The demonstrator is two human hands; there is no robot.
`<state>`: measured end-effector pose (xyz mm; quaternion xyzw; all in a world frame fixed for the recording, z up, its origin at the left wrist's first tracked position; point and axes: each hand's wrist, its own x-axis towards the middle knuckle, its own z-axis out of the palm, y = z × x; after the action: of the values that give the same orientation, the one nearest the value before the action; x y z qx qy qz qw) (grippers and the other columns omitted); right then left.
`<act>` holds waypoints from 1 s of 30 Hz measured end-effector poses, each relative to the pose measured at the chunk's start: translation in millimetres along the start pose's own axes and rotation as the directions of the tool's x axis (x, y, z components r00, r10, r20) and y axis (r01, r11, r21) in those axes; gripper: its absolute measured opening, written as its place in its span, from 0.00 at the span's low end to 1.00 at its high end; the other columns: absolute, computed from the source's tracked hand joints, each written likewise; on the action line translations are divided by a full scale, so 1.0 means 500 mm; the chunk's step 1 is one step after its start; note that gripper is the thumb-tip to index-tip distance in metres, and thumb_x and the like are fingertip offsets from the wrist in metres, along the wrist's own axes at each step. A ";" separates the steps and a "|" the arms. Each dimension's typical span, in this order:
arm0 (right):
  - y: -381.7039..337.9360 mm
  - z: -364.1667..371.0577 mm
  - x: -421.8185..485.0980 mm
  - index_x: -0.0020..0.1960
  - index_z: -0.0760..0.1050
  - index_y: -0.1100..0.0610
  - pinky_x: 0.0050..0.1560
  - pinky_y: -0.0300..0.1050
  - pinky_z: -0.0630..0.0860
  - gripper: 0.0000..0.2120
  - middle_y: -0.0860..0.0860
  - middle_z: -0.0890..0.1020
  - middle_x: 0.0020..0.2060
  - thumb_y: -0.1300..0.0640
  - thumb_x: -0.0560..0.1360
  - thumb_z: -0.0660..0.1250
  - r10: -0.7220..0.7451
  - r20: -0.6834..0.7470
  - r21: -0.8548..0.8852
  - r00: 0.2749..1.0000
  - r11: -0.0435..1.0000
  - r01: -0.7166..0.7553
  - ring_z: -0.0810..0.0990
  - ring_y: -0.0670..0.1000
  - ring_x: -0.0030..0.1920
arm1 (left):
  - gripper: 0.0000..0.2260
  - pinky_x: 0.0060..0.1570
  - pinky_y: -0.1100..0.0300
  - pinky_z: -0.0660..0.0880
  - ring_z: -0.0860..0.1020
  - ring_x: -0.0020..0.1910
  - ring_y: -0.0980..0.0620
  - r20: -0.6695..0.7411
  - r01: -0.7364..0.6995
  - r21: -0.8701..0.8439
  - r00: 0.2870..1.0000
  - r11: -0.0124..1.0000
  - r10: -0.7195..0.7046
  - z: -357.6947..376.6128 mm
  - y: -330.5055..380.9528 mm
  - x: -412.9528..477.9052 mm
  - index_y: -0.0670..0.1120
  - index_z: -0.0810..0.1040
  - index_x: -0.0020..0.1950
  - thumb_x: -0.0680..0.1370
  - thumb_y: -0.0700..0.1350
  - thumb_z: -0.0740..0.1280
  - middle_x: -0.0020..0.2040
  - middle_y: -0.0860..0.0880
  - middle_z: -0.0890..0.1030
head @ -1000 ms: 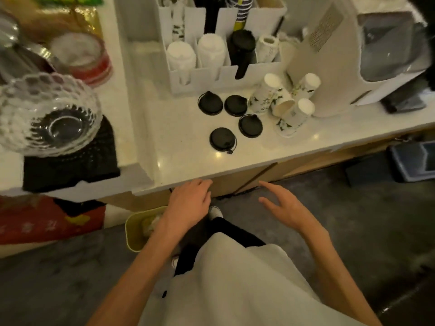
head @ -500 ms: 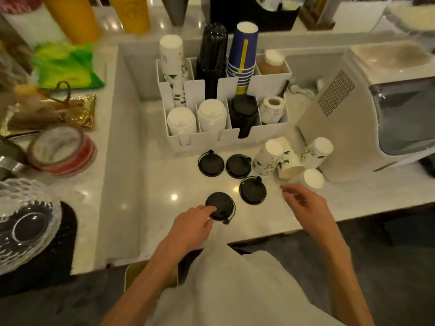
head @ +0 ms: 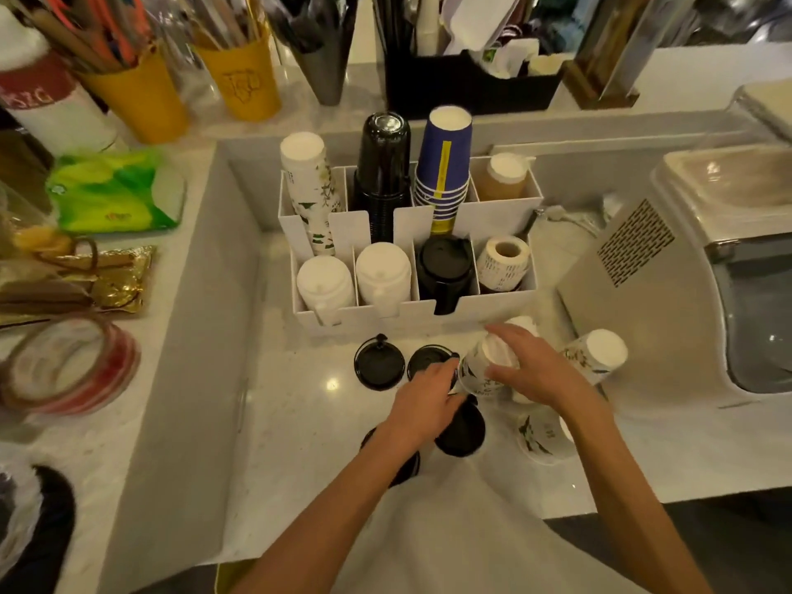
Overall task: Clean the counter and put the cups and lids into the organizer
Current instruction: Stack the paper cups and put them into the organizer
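Note:
A white organizer (head: pixel 411 323) stands mid-counter, with cup stacks in its back slots and white and black lids in front. Black lids lie before it: one (head: pixel 379 367) uncovered, one (head: pixel 422 361) partly under my left hand's fingers, one (head: pixel 463 428) near my wrist, another (head: pixel 403 467) mostly under my forearm. Several patterned paper cups lie on their sides at the right. My right hand (head: pixel 531 373) curls its fingers and thumb around one cup (head: pixel 478 379). Two more cups (head: pixel 595 353) (head: pixel 540 439) lie nearby. My left hand (head: pixel 422 407) reaches beside that cup, holding nothing.
A white machine (head: pixel 668 285) stands close at the right. A raised ledge on the left carries a green pack (head: pixel 111 190), tape rolls (head: pixel 68 366) and gold packets. Yellow cups (head: pixel 240 79) with straws and a black caddy (head: pixel 467 83) line the back ledge.
Both hands moved forward from the counter's front edge to the cups. The right hand came down onto a patterned cup; the left left the nearest lid and reached the cup's side.

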<state>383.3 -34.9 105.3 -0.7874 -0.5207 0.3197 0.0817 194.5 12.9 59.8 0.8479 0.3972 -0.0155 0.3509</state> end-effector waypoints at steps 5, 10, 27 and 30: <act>0.002 0.024 -0.012 0.75 0.63 0.50 0.68 0.46 0.64 0.32 0.52 0.66 0.73 0.55 0.75 0.71 -0.116 -0.118 0.089 0.986 0.988 0.127 0.67 0.53 0.70 | 0.26 0.59 0.43 0.75 0.72 0.66 0.41 -0.018 -0.041 -0.063 0.999 0.997 0.040 0.032 0.022 0.039 0.48 0.61 0.75 0.79 0.49 0.66 0.71 0.45 0.71; -0.009 0.021 -0.027 0.73 0.65 0.49 0.63 0.47 0.69 0.31 0.52 0.71 0.69 0.56 0.73 0.72 -0.153 -0.179 0.014 0.972 0.987 0.158 0.71 0.53 0.66 | 0.33 0.67 0.43 0.70 0.67 0.71 0.44 -0.021 -0.010 -0.261 1.000 0.965 0.005 0.046 0.022 0.045 0.49 0.58 0.78 0.77 0.50 0.69 0.74 0.46 0.67; -0.346 0.197 -0.008 0.68 0.68 0.40 0.62 0.42 0.67 0.31 0.44 0.72 0.63 0.40 0.68 0.73 -0.543 -0.041 0.127 0.839 0.830 0.544 0.69 0.48 0.62 | 0.30 0.52 0.65 0.79 0.78 0.55 0.64 -0.483 0.070 -0.560 0.783 0.826 -0.393 -0.031 -0.250 -0.156 0.62 0.72 0.61 0.63 0.61 0.79 0.55 0.63 0.79; -0.397 0.286 -0.004 0.69 0.67 0.42 0.63 0.45 0.67 0.30 0.47 0.70 0.64 0.44 0.70 0.73 -0.550 0.036 0.071 0.835 0.834 0.547 0.67 0.51 0.62 | 0.22 0.54 0.61 0.79 0.79 0.55 0.60 -0.530 0.130 -0.520 0.726 0.844 -0.438 -0.020 -0.306 -0.190 0.59 0.72 0.57 0.67 0.64 0.72 0.54 0.60 0.79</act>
<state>146.1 22.3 85.8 -0.5936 -0.7169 0.3192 0.1781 22.1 23.1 7.2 0.6251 0.6121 0.3058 0.3756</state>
